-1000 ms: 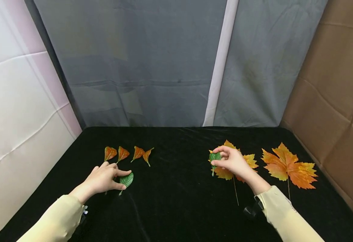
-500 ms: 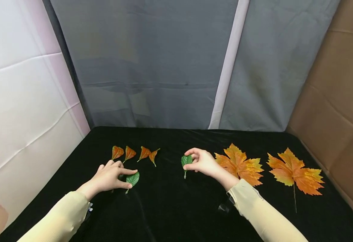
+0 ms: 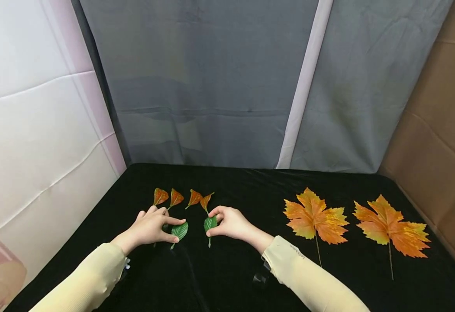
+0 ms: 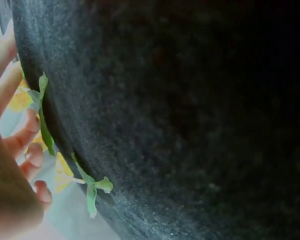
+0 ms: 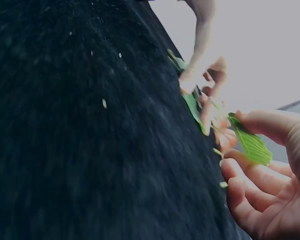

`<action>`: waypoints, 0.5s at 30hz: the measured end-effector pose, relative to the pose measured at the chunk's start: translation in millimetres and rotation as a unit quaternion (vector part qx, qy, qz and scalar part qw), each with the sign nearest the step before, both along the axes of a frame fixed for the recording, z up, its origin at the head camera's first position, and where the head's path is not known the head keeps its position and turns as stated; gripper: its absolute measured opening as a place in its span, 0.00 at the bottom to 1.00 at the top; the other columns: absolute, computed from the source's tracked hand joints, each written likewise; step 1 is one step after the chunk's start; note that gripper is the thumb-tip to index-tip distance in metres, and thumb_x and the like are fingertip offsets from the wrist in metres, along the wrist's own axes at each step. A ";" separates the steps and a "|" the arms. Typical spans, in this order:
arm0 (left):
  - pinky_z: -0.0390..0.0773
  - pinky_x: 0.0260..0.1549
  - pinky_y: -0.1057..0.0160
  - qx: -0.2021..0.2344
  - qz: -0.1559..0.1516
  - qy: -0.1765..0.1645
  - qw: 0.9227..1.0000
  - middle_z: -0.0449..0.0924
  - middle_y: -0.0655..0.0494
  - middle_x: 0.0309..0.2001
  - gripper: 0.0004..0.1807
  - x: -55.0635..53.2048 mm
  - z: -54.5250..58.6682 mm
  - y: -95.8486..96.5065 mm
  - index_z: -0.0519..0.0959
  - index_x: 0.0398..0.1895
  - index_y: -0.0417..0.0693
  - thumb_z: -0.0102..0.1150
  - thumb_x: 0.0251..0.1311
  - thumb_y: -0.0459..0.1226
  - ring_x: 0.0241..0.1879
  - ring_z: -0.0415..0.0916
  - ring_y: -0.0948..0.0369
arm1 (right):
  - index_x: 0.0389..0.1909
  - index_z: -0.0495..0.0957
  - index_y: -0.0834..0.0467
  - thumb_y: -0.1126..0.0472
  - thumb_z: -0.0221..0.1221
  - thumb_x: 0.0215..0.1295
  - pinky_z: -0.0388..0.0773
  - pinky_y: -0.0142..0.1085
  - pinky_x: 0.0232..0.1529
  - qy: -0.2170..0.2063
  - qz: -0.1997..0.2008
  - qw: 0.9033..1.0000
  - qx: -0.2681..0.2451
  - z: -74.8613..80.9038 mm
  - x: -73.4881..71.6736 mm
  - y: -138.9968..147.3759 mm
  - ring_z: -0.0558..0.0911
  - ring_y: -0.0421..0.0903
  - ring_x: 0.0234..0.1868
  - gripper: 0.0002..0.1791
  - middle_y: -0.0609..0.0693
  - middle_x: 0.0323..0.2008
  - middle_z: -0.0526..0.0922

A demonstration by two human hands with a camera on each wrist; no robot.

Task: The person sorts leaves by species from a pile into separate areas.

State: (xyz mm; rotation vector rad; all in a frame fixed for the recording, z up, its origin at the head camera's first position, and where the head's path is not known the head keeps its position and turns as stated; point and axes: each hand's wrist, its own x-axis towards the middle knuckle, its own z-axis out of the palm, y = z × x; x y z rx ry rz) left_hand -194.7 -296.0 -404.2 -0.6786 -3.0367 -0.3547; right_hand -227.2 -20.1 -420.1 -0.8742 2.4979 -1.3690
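Observation:
In the head view my left hand point(image 3: 151, 227) is low over the black table, thumb and index finger at opposite edges of a green leaf point(image 3: 179, 231). Its other fingers spread over a second green leaf, mostly hidden there but visible as a green leaf point(image 4: 91, 192) in the left wrist view. My right hand point(image 3: 233, 224) pinches another green leaf point(image 3: 210, 222) between thumb and fingers, just right of the left hand's leaf. The right wrist view shows this pinched leaf point(image 5: 251, 142) raised off the cloth, stem pointing toward me in the head view.
Several small orange leaves point(image 3: 176, 198) lie in a row behind the hands. Two large orange maple leaves, one nearer point(image 3: 316, 216) and one farther right point(image 3: 392, 227), lie on the black cloth point(image 3: 250, 186). Grey curtain point(image 3: 211, 86) hangs behind, with white and brown cloth at the sides.
My right hand has carried its green leaf leftward from over the nearer maple leaf to beside the left hand. The left hand stays at its leaf; the head view has shifted slightly.

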 end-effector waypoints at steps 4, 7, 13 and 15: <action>0.53 0.28 0.57 -0.002 0.005 -0.008 1.000 0.66 0.64 0.30 0.32 0.0 -1.5 -1.5 0.82 0.54 0.68 0.67 0.44 0.64 0.31 0.57 0.60 | 0.41 0.79 0.56 0.58 0.75 0.43 0.72 0.29 0.33 0.030 -0.008 0.999 0.024 -3.6 3.3 -17.6 0.76 0.34 0.26 0.22 0.41 0.27 0.84; 0.53 0.28 0.57 -0.002 0.005 -0.006 1.000 0.66 0.64 0.30 0.31 -0.8 -2.6 -2.4 0.82 0.54 0.68 0.68 0.44 0.64 0.31 0.57 0.60 | 0.41 0.79 0.53 0.57 0.75 0.43 0.73 0.29 0.35 0.051 -0.020 0.998 0.043 -8.0 6.0 -28.1 0.76 0.35 0.29 0.22 0.41 0.29 0.83; 0.53 0.28 0.57 -0.001 0.006 -0.007 1.000 0.66 0.64 0.30 0.31 -1.7 -3.7 -1.5 0.83 0.54 0.67 0.69 0.44 0.63 0.31 0.57 0.60 | 0.43 0.78 0.53 0.56 0.75 0.42 0.73 0.28 0.35 0.087 -0.032 0.994 0.064 -13.9 11.5 -40.7 0.76 0.35 0.30 0.24 0.41 0.30 0.80; 0.53 0.28 0.57 -0.002 0.008 -0.007 1.000 0.66 0.64 0.30 0.31 -1.3 -3.3 -1.3 0.83 0.54 0.67 0.69 0.43 0.63 0.31 0.57 0.60 | 0.43 0.78 0.53 0.55 0.75 0.43 0.72 0.27 0.33 0.096 -0.034 0.992 0.072 -13.7 12.8 -42.9 0.75 0.34 0.28 0.25 0.39 0.29 0.80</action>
